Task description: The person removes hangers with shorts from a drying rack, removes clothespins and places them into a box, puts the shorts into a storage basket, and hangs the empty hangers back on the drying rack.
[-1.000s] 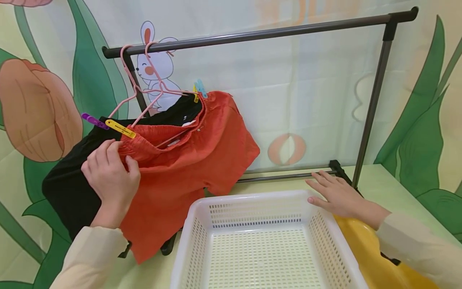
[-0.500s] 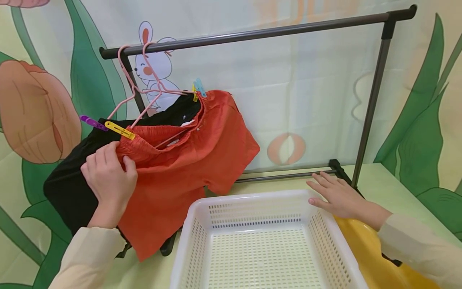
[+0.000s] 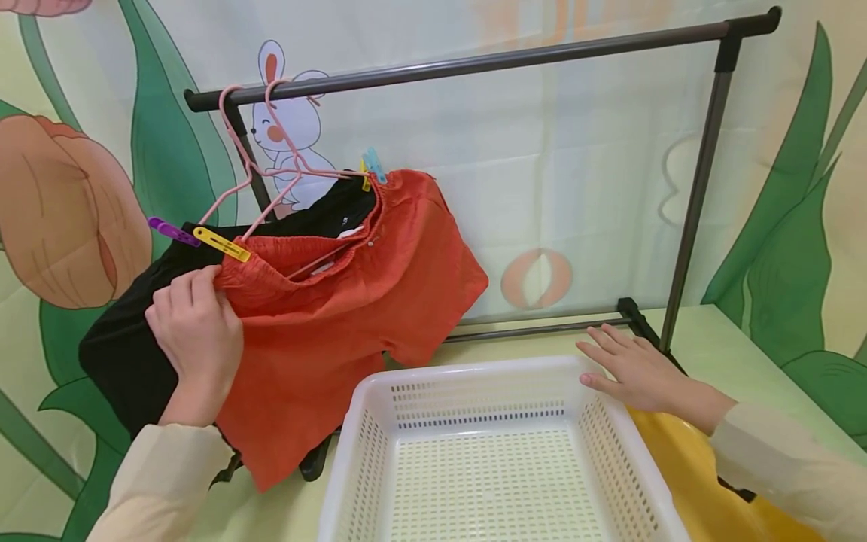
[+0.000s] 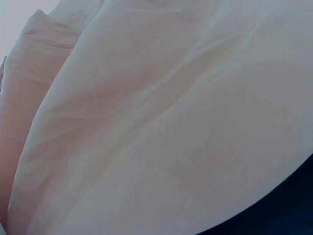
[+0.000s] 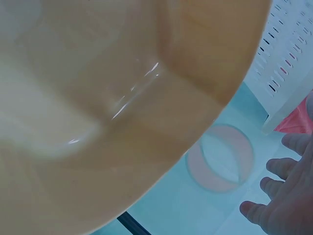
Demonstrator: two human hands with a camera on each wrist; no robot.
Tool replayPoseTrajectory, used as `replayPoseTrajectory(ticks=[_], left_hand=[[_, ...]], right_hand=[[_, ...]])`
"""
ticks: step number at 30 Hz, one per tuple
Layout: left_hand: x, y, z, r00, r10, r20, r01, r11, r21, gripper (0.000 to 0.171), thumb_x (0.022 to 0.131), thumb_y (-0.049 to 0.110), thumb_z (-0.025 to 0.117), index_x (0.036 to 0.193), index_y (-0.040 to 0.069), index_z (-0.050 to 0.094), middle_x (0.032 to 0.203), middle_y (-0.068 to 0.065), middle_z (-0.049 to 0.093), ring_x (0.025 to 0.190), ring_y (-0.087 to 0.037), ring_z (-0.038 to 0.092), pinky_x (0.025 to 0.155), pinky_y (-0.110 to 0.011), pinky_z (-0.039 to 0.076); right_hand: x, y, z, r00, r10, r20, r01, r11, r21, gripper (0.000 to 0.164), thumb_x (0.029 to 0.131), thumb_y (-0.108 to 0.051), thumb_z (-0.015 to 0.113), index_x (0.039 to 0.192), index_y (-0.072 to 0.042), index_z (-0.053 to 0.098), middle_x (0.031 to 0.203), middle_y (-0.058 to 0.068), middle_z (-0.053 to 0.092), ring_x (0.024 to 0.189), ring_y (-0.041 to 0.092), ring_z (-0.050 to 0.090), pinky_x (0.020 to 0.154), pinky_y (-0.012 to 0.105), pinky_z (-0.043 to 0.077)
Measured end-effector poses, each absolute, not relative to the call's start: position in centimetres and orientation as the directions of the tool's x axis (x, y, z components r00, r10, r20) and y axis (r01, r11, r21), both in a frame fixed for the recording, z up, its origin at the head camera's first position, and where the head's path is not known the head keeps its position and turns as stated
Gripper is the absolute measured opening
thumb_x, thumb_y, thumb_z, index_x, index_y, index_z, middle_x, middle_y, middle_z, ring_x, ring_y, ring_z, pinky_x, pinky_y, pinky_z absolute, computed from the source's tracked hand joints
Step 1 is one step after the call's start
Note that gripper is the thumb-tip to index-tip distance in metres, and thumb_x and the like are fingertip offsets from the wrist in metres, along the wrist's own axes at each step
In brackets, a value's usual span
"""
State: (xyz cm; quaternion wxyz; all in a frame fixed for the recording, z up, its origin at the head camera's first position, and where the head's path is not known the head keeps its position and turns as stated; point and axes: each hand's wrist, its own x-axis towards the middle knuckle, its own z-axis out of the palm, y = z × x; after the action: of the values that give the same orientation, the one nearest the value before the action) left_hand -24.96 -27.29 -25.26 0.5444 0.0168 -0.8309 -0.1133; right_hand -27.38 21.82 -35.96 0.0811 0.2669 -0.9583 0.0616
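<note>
Red shorts (image 3: 339,331) hang from a pink wire hanger (image 3: 272,207) on the rack, held by a yellow clothespin (image 3: 222,245) and a light blue one (image 3: 374,165). Behind them hang black shorts (image 3: 125,331) on a second pink hanger, with a purple clothespin (image 3: 172,230) at the waist. My left hand (image 3: 193,327) holds the left side edge of the red shorts just below the waistband, its fingers bent there. Washed-out cloth (image 4: 161,117) fills the left wrist view. My right hand (image 3: 633,369), fingers spread and straight, is at the far right corner of the white basket (image 3: 474,373).
The grey metal rack bar (image 3: 508,64) crosses above, with its post (image 3: 698,203) on the right. A yellow basin (image 5: 161,127) sits right of the basket, under my right forearm. A printed cloth backdrop (image 3: 576,150) hangs behind.
My left hand has shifted slightly left and down along the shorts, and the red leg's lower left edge has moved left with it. The right hand stays in place.
</note>
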Motion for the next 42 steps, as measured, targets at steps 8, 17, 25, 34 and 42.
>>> replayPoseTrajectory(ticks=[8, 17, 25, 34, 42], left_hand=[[-24.9, -27.4, -24.8, -0.393, -0.161, 0.905, 0.122, 0.967, 0.225, 0.035, 0.093, 0.025, 0.038, 0.109, 0.001, 0.057, 0.105, -0.018, 0.052, 0.095, -0.030, 0.041, 0.084, -0.045, 0.033], [-24.9, -27.3, -24.0, -0.414, -0.174, 0.893, 0.120, 0.963, 0.243, 0.034, 0.093, 0.024, 0.038, 0.104, -0.001, 0.058, 0.103, -0.018, 0.051, 0.093, -0.030, 0.040, 0.085, -0.044, 0.035], [-24.8, -27.2, -23.4, -0.455, -0.219, 0.863, 0.086, 0.954, 0.288, 0.032, 0.094, 0.023, 0.037, 0.104, -0.001, 0.057, 0.101, -0.018, 0.049, 0.094, -0.030, 0.039, 0.086, -0.045, 0.034], [-24.9, -27.0, -22.4, -0.481, -0.265, 0.836, 0.064, 0.940, 0.335, 0.035, 0.093, 0.024, 0.037, 0.107, -0.001, 0.057, 0.103, -0.019, 0.049, 0.096, -0.030, 0.039, 0.087, -0.046, 0.034], [-24.5, -26.8, -21.0, -0.480, -0.327, 0.814, 0.053, 0.915, 0.399, 0.038, 0.093, 0.028, 0.036, 0.112, 0.002, 0.056, 0.106, -0.017, 0.049, 0.102, -0.028, 0.039, 0.089, -0.045, 0.038]], right_hand=[[-27.4, 21.9, -35.9, -0.841, -0.506, 0.189, -0.525, 0.849, -0.064, 0.057, 0.090, -0.047, 0.040, 0.134, -0.011, 0.037, 0.142, 0.019, 0.027, 0.130, 0.038, 0.021, 0.097, 0.059, 0.021], [-27.3, 21.9, -35.9, -0.846, -0.500, 0.185, -0.519, 0.852, -0.071, 0.058, 0.089, -0.047, 0.040, 0.134, -0.010, 0.037, 0.142, 0.019, 0.027, 0.130, 0.038, 0.021, 0.097, 0.059, 0.021], [-27.2, 21.9, -35.8, -0.847, -0.498, 0.186, -0.517, 0.853, -0.071, 0.058, 0.089, -0.046, 0.041, 0.134, -0.010, 0.038, 0.141, 0.019, 0.027, 0.130, 0.039, 0.021, 0.098, 0.059, 0.021], [-27.3, 22.1, -35.9, -0.848, -0.496, 0.186, -0.514, 0.856, -0.061, 0.058, 0.089, -0.047, 0.041, 0.134, -0.010, 0.038, 0.141, 0.019, 0.027, 0.130, 0.039, 0.021, 0.098, 0.058, 0.021], [-27.0, 22.1, -35.6, -0.852, -0.489, 0.188, -0.510, 0.856, -0.084, 0.057, 0.089, -0.046, 0.041, 0.134, -0.010, 0.038, 0.141, 0.019, 0.028, 0.130, 0.039, 0.021, 0.097, 0.059, 0.021]])
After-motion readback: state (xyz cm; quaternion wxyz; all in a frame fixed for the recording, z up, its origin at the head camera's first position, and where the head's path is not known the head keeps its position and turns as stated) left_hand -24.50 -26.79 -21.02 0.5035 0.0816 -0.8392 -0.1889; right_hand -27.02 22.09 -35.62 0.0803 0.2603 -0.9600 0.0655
